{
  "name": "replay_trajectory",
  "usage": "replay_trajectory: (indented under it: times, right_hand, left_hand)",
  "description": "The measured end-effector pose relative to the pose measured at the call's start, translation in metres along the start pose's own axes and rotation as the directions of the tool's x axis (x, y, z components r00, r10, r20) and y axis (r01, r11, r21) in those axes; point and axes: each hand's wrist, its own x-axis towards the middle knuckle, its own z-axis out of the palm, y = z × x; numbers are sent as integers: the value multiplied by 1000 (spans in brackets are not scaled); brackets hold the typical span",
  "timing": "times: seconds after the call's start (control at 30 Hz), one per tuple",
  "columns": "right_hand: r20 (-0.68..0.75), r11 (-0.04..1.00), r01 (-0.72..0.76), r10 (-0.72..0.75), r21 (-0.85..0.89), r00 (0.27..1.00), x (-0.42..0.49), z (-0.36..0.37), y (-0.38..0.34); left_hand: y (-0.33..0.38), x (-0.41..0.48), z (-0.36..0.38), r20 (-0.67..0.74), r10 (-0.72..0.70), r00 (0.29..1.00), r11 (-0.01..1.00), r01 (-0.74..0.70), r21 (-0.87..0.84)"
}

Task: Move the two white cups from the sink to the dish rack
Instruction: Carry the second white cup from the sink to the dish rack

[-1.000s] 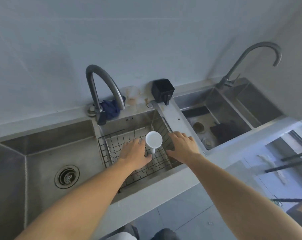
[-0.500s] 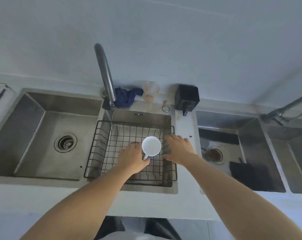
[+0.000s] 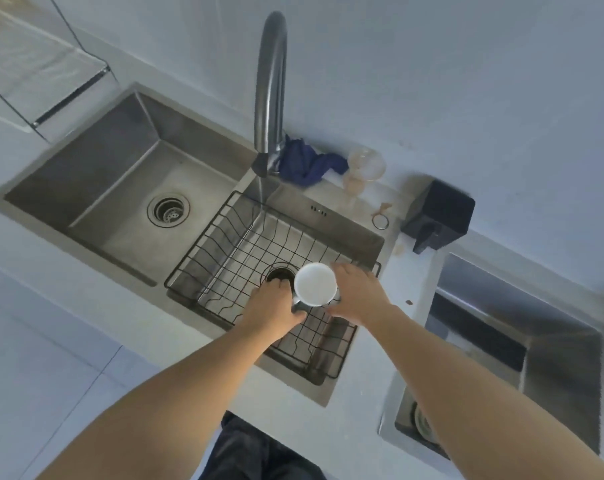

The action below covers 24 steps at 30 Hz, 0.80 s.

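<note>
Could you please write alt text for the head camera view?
A left hand holds a white cup over a black wire dish rack set in a steel sink, the right hand beside it. A faucet arches behind.

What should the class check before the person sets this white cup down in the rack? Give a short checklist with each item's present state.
1. White cup held by left hand: ok.
2. Right hand steadying the cup: cannot tell if touching.
3. Cup above dish rack: ok.
4. Rack floor below free of other dishes: ok.
5. Second white cup located: not ok, not in view.
</note>
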Motion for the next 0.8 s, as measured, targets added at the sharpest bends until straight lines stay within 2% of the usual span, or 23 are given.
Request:
replay_trajectory:
  times: [0.23,0.43,0.57,0.8]
  right_hand:
    - [-23,998,56,-56,23,998,17,14,7]
    - [-3,995,57,-57,80,998,20,12,10]
    - [-3,987,82,-82,139,997,15,0,5]
    - [-25,961,226,-225,160,974,4,-58,-33]
  left_hand:
    - [2,10,16,-66,-2,998,985,-9,-170]
    - [4,11,13,-64,-23,998,975,8,-222]
    - [7,1,-2,-71,-53,996,974,36,-222]
    - [0,-36,-59,-114,-130,985,961,97,-257]
